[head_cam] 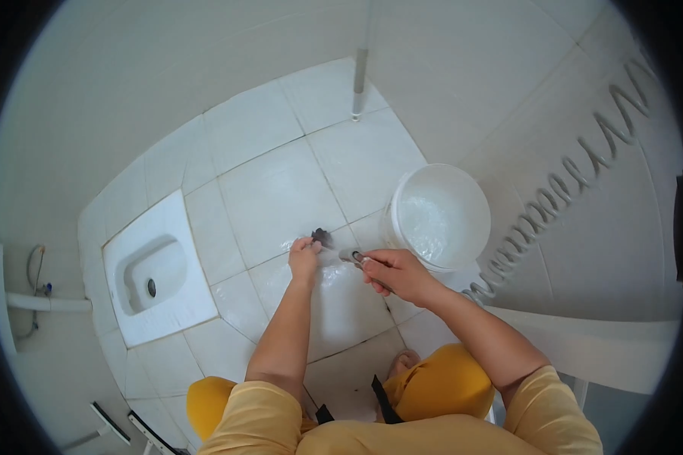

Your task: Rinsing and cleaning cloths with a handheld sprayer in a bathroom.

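Observation:
My right hand grips a handheld bidet sprayer, its head pointing left. A jet of water runs from it towards my left hand. Between the fingers of that hand is a small dark object, perhaps a cloth or brush head; blur hides what it is. Both hands are above the wet white floor tiles. Just beyond my right hand stands a white plastic bucket with rippling water inside.
A coiled grey hose stretches along the right wall. At left, a white squat toilet is set into the floor. A vertical pipe stands in the far corner. Two squeegees show at lower left, and a white ledge at right.

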The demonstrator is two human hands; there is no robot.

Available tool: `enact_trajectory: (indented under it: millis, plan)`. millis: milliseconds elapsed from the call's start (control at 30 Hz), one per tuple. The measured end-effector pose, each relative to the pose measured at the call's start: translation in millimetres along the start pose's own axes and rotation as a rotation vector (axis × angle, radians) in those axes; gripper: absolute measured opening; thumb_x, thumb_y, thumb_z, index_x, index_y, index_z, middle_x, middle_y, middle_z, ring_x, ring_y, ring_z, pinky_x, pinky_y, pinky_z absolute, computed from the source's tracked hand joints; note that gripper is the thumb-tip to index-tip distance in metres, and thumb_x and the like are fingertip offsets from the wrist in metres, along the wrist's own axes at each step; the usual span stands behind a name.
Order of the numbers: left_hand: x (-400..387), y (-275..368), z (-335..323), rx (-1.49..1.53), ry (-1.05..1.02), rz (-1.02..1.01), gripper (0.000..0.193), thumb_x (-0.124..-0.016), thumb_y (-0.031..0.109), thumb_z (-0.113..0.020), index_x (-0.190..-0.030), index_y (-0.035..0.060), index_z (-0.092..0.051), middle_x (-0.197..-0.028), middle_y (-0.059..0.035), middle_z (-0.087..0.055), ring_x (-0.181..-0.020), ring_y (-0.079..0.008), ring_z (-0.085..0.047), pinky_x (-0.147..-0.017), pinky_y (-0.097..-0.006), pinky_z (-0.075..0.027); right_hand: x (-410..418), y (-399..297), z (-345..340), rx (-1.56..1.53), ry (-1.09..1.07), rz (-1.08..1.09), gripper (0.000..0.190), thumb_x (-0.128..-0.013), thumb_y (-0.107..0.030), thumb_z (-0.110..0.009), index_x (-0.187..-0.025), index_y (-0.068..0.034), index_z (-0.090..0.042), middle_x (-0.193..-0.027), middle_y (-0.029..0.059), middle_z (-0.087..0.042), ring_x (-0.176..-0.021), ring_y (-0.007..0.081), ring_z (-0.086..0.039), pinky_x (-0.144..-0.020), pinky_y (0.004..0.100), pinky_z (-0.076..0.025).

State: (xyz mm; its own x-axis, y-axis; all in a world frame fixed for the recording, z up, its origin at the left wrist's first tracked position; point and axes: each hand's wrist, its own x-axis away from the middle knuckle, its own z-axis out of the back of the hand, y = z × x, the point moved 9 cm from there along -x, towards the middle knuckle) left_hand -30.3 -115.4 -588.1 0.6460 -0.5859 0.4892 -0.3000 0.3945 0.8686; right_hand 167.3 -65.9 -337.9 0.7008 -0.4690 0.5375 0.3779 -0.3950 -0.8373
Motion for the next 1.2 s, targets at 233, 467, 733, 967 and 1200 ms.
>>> enact_trajectory:
  millis: [233, 467, 733, 967, 1200]
  plan:
    - [32.4, 37.0, -27.8, -0.31, -0.11, -0.24, 0.016, -0.071, 0.003, -0.053, -0.085, 0.0044, -0.062, -0.118, -0.0167, -0.056, -0.115, -0.0261, -0.049, -0.092, -0.0293, -0.038, 7.6, 7.9, 14.0, 0.021, 0.014, -0.015, 0.025, -0.093, -0.024, -0.052, -0.1, -0.002, -0.061, -0.074, -0.0003, -0.056, -0.06, 0.0065, -0.049, -0.053, 0.0216, -0.042]
    - [45.2, 58.7, -27.0, -0.672, -0.097, -0.29, 0.025, -0.066, 0.016, -0.065, -0.09, 0.009, -0.064, -0.126, -0.0211, -0.049, -0.124, -0.0349, -0.039, -0.1, -0.0383, -0.033, 16.5, -10.1, 31.6, 0.141, 0.099, 0.029, 0.028, -0.091, -0.028, -0.053, -0.097, -0.003, -0.063, -0.07, -0.0012, -0.055, -0.057, 0.0065, -0.048, -0.049, 0.022, -0.041]
    - [42.2, 63.3, -17.6, -0.841, 0.075, -0.292, 0.038, -0.067, 0.027, -0.072, -0.102, 0.0162, -0.061, -0.113, -0.0149, -0.056, -0.119, -0.0327, -0.042, -0.096, -0.0434, -0.035, 88.7, -9.5, 174.6, 0.007, 0.824, 0.115, 0.027, -0.091, -0.028, -0.052, -0.095, -0.002, -0.062, -0.07, -0.0004, -0.054, -0.054, 0.0055, -0.047, -0.047, 0.0206, -0.039]
    - [77.1, 95.5, -29.4, -0.835, 0.206, -0.424, 0.036, -0.068, 0.025, -0.072, -0.1, 0.0121, -0.061, -0.113, -0.0156, -0.056, -0.116, -0.0346, -0.042, -0.096, -0.0447, -0.036, 104.5, 3.9, 195.1, -0.071, 1.009, 0.076, 0.025, -0.093, -0.026, -0.051, -0.09, -0.003, -0.06, -0.069, -0.0002, -0.053, -0.053, 0.0054, -0.047, -0.045, 0.0206, -0.038]
    - [108.9, 104.5, -111.3, -0.462, -0.337, -0.466, 0.032, -0.08, 0.033, -0.066, -0.097, 0.0051, -0.062, -0.106, -0.0141, -0.058, -0.093, -0.0228, -0.058, -0.079, -0.0331, -0.046, 89.7, 16.9, 185.5, -0.137, 0.908, 0.047, 0.026, -0.092, -0.027, -0.052, -0.092, -0.002, -0.06, -0.069, 0.0004, -0.053, -0.053, 0.0058, -0.047, -0.045, 0.0209, -0.038]
